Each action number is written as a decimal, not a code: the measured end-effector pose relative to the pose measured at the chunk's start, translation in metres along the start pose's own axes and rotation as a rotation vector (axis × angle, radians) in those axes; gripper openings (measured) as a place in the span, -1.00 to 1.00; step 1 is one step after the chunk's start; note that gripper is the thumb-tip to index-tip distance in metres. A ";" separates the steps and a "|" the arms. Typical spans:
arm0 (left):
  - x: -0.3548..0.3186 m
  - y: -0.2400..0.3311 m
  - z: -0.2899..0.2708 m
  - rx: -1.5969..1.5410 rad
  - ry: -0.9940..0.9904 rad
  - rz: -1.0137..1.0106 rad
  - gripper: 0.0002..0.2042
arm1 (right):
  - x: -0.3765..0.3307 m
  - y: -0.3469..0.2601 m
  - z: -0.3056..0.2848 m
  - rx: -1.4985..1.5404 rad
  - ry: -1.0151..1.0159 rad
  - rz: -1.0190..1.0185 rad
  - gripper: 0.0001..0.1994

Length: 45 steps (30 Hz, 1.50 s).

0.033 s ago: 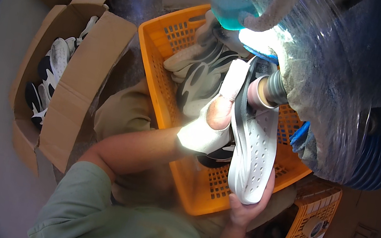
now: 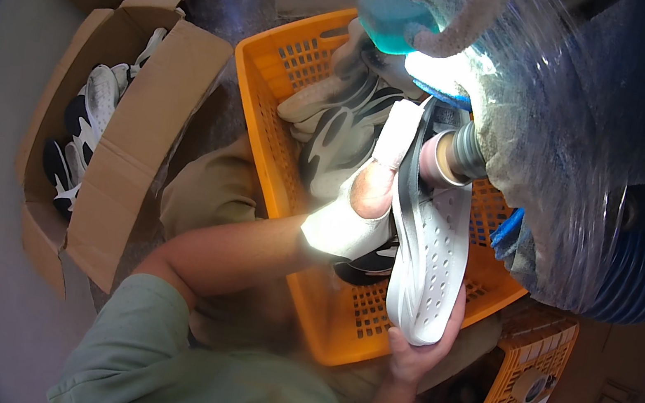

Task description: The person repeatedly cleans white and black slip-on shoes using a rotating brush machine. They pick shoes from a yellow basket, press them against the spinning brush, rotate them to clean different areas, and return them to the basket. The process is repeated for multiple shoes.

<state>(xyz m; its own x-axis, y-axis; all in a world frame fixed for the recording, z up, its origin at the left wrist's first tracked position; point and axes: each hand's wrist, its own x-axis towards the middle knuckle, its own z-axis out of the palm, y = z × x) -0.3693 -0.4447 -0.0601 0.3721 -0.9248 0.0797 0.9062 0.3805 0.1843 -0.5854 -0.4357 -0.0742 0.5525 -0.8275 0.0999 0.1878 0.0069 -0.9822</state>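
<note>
A white shoe with a perforated sole point(image 2: 433, 251) is held sole-up over an orange basket point(image 2: 270, 102). My left hand point(image 2: 354, 210), in a white partial glove with the thumb bare, grips the shoe's left side. From below, my right hand point(image 2: 415, 350) cups the near end of the shoe. The far part of the sole rests against a small pinkish roller on a metal spindle point(image 2: 447, 158) that sticks out of a machine on the right.
The basket holds several grey, white and black shoes point(image 2: 343, 121). An open cardboard box point(image 2: 141, 133) at the left holds black-and-white shoes. The machine has a clear plastic cover point(image 2: 575, 131) and a blue ribbed hose point(image 2: 644, 283). A second orange crate point(image 2: 530, 374) stands at lower right.
</note>
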 end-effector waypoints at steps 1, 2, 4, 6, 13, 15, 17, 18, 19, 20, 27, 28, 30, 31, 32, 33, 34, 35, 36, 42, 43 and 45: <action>0.001 0.002 -0.001 0.004 0.004 0.001 -0.39 | 0.003 0.000 0.001 0.001 -0.001 -0.001 0.10; 0.001 0.004 -0.002 0.016 0.005 0.005 -0.40 | 0.006 0.001 0.003 0.001 -0.001 -0.001 0.09; 0.003 0.008 -0.004 0.038 0.012 0.005 -0.41 | 0.011 0.001 0.006 0.004 -0.007 -0.002 0.09; 0.006 0.012 -0.006 0.061 0.022 0.006 -0.42 | 0.018 0.001 0.010 0.007 -0.018 -0.005 0.09; 0.015 0.040 -0.014 0.204 0.084 0.036 -0.46 | 0.048 -0.002 0.036 -0.018 -0.063 -0.014 0.07; 0.018 0.058 -0.017 0.298 0.113 0.060 -0.47 | 0.059 0.003 0.045 -0.006 -0.106 0.022 0.07; 0.018 0.090 -0.018 0.489 0.153 0.125 -0.48 | 0.074 0.015 0.049 -0.133 -0.278 0.071 0.07; 0.015 0.113 -0.017 0.613 0.177 0.174 -0.48 | 0.085 0.027 0.048 -0.167 -0.361 0.103 0.07; 0.009 0.139 -0.014 0.742 0.205 0.242 -0.49 | 0.100 0.039 0.042 -0.278 -0.426 0.159 0.04; -0.003 0.170 -0.009 0.877 0.236 0.332 -0.49 | 0.116 0.056 0.036 -0.365 -0.468 0.203 0.00; -0.191 0.361 0.025 1.506 0.641 0.899 -0.53 | 0.256 0.252 -0.042 -1.047 -0.165 0.340 -0.19; -0.221 0.374 0.019 1.645 0.699 0.874 -0.54 | 0.262 0.278 -0.051 -1.088 -0.152 0.333 -0.23; -0.266 0.392 0.003 2.546 1.460 0.473 -0.64 | 0.257 0.317 -0.056 -1.170 -0.096 0.239 -0.33; -0.275 0.390 -0.014 2.489 1.420 0.427 -0.64 | 0.253 0.327 -0.053 -1.205 -0.060 0.215 -0.37; -0.276 0.386 -0.024 2.366 1.498 0.332 -0.64 | 0.249 0.330 -0.048 -1.207 -0.054 0.207 -0.41; -0.261 0.378 -0.038 2.243 1.421 0.388 -0.60 | 0.244 0.326 -0.042 -1.200 -0.083 0.216 -0.44; -0.243 0.365 -0.044 2.083 0.903 0.462 -0.57 | 0.242 0.313 -0.036 -1.189 -0.167 0.261 -0.48; -0.204 0.343 -0.059 1.815 0.777 0.701 -0.53 | 0.241 0.293 -0.032 -1.140 -0.135 0.176 -0.51; -0.167 0.317 -0.064 1.775 0.595 0.457 -0.50 | 0.243 0.268 -0.028 -1.135 -0.237 0.176 -0.55; 0.014 0.082 -0.100 1.855 -0.233 -0.077 -0.46 | 0.189 0.106 -0.002 -0.326 -0.581 0.296 -0.67; 0.027 0.059 -0.104 1.816 -0.310 -0.054 -0.51 | 0.173 0.090 0.003 -0.329 -0.484 0.317 -0.61; 0.034 0.039 -0.106 1.680 -0.379 0.211 -0.62 | 0.134 0.063 0.003 -0.254 -0.341 0.362 -0.50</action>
<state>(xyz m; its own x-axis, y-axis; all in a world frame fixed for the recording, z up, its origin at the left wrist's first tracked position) -0.2998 -0.4619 -0.1540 0.1598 -0.9042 0.3961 -0.4194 0.3011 0.8564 -0.4969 -0.5446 -0.1219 0.7848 -0.5685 -0.2470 -0.2413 0.0868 -0.9666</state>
